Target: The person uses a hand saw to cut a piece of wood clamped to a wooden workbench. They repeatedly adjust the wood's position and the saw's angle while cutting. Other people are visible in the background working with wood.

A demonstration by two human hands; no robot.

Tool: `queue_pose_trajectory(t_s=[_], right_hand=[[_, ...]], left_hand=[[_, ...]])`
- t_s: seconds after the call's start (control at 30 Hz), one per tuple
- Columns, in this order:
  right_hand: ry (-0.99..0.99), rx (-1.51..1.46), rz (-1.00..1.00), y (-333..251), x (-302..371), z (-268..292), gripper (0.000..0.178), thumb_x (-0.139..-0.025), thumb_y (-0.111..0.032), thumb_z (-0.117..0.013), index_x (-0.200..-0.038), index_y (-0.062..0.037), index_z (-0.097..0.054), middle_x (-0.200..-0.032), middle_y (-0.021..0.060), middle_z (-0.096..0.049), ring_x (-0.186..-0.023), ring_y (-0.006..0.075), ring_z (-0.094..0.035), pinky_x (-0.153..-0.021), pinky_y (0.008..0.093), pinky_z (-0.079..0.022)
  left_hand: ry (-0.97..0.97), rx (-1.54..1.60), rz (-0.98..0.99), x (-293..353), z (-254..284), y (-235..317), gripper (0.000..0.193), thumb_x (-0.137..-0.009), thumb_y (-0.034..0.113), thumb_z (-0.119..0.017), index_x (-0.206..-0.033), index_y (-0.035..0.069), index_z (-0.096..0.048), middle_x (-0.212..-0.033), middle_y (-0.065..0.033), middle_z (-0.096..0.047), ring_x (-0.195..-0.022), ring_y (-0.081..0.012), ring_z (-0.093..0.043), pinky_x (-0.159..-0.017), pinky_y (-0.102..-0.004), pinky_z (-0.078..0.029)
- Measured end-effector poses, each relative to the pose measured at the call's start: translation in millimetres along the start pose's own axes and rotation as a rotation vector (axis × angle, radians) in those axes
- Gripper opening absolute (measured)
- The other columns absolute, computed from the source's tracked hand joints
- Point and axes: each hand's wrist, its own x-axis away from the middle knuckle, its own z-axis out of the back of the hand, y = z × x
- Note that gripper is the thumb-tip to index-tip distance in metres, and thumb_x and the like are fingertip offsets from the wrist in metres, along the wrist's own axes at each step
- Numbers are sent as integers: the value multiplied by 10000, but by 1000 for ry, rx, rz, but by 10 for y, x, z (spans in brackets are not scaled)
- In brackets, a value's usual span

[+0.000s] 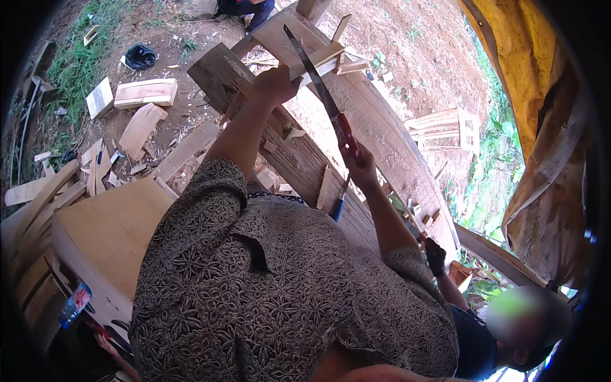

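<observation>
My right hand [361, 167] is closed round the red handle of a handsaw [312, 71]. The long, slightly curved blade points up and to the left, across the edge of a pale wooden board [286, 39]. At that board's near left corner, my left hand [275, 88] is closed on the wood, though its fingertips are partly hidden. The board lies across a thick timber bench [299, 162], which runs diagonally below both hands. Lower on the bench, a blue-handled tool [337, 209] rests near a thin wooden strip [324, 186].
Close on my right is another person [474, 344] with a dark-gloved hand [436, 256]. Someone in dark trousers [258, 11] is at the far side. Loose planks [143, 127] and a black bag [140, 57] lie on the left ground. A curved wooden panel [118, 223] stands nearer.
</observation>
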Motion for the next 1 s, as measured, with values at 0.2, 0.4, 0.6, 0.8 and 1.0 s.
queue_pose_trajectory(t_s=[0.2, 0.4, 0.6, 0.8, 1.0], right_hand=[[-61, -23, 64, -783, 473, 726, 186, -992, -207, -691, -990, -22, -709, -756, -5, -625, -689, 75, -547, -617, 300, -444], [-86, 154, 175, -1862, 196, 934, 220, -999, -164, -669, -829, -35, -617, -684, -67, -519, -650, 32, -458, -569, 248, -362], [-11, 37, 12, -2339, -367, 487, 232, -1001, -220, -687, -885, -18, -694, -693, -62, -568, -631, 24, -469, -546, 237, -349], [-47, -68, 112, -998, 7, 773, 174, -1010, -208, -660, -938, -53, -692, -683, -92, -538, -601, -7, -455, -536, 201, -327], [-19, 45, -108, 204, 308, 185, 358, -986, -405, -692, -1014, -48, -708, -818, 56, -679, -772, 134, -604, -725, 328, -490]], left_hand=[[16, -62, -16, -8, -66, -128, 557, -978, 556, -538, -1127, 30, -641, -1090, -206, -721, -1053, -392, -696, -923, -503, -549], [-59, -18, -10, -1, -11, -41, 563, -978, 539, -541, -1126, 5, -642, -1090, -235, -719, -1065, -396, -696, -930, -511, -549], [-141, -30, -78, -282, 41, -232, 576, -974, 510, -549, -1148, -26, -667, -1018, -247, -738, -1002, -398, -719, -922, -485, -563], [-86, -15, -18, -10, -42, -39, 625, -998, 552, -491, -1210, -21, -622, -1101, -245, -716, -1078, -418, -685, -963, -520, -530], [-68, -58, 30, 27, 3, 47, 697, -980, 578, -494, -1335, -18, -560, -1218, -259, -686, -1161, -417, -660, -992, -508, -522]])
